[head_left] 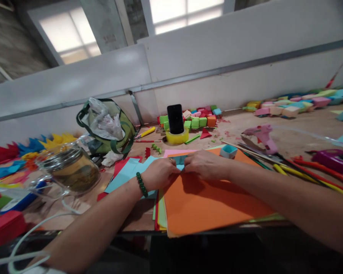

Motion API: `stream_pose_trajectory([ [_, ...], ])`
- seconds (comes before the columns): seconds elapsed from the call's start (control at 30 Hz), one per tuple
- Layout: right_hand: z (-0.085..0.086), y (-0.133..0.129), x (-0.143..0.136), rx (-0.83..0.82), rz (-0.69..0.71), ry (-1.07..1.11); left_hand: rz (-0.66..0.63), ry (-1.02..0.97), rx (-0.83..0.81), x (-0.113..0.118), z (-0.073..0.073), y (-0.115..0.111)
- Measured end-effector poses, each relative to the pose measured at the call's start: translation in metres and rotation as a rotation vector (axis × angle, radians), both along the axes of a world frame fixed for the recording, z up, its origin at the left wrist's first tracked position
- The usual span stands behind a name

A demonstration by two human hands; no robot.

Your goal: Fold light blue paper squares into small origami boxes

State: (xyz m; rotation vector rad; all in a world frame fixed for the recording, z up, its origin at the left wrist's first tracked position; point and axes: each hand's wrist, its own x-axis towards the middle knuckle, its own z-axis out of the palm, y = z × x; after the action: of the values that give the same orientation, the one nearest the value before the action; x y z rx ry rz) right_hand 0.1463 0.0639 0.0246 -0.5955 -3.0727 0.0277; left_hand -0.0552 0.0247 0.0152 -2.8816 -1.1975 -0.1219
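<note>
Over the stack of coloured sheets, topped by an orange sheet (217, 207), my left hand (162, 173) and my right hand (203, 164) meet with fingers closed on a small light blue paper piece (180, 161). The fingers cover much of this piece, so its folds are hard to make out. A green bead bracelet (141, 184) circles my left wrist. Light blue paper (122, 176) lies beside and under that wrist. Just behind my right hand, a small blue folded paper box (228, 151) sits on the stack.
A phone (175, 118) stands in a yellow tape roll (177, 137), before rows of coloured paper boxes (198, 122). At left are a lidded glass jar (71, 167), a green bag (125, 131) and a white cable (40, 224). A pink glue gun (263, 137) and orange-handled scissors (322, 167) lie right.
</note>
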Motion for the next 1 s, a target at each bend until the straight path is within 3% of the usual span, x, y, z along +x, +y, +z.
stream_pose_trajectory([
  [0.17, 0.007, -0.009, 0.0, 0.137, -0.097, -0.237, -0.018, 0.096, -0.01, -0.001, 0.008, -0.011],
  [0.4, 0.015, -0.002, 0.012, 0.066, -0.342, -0.273, 0.01, 0.026, -0.146, -0.005, 0.015, -0.01],
  [0.53, 0.015, 0.005, 0.016, 0.002, -0.326, -0.214, 0.127, -0.042, -0.174, -0.006, 0.012, -0.006],
  [0.63, 0.011, 0.011, 0.018, -0.023, -0.294, -0.098, 0.238, -0.127, -0.057, -0.003, 0.001, 0.0],
  [0.73, 0.005, 0.017, 0.018, 0.05, -0.339, 0.089, 0.167, -0.138, -0.051, 0.002, -0.011, 0.005],
  [0.83, -0.003, 0.025, 0.019, 0.088, -0.426, 0.225, 0.21, -0.153, -0.06, 0.005, -0.018, 0.006],
  [1.0, -0.016, 0.04, 0.019, -0.084, -0.518, 0.348, 0.246, -0.154, -0.029, 0.003, -0.011, 0.003],
])
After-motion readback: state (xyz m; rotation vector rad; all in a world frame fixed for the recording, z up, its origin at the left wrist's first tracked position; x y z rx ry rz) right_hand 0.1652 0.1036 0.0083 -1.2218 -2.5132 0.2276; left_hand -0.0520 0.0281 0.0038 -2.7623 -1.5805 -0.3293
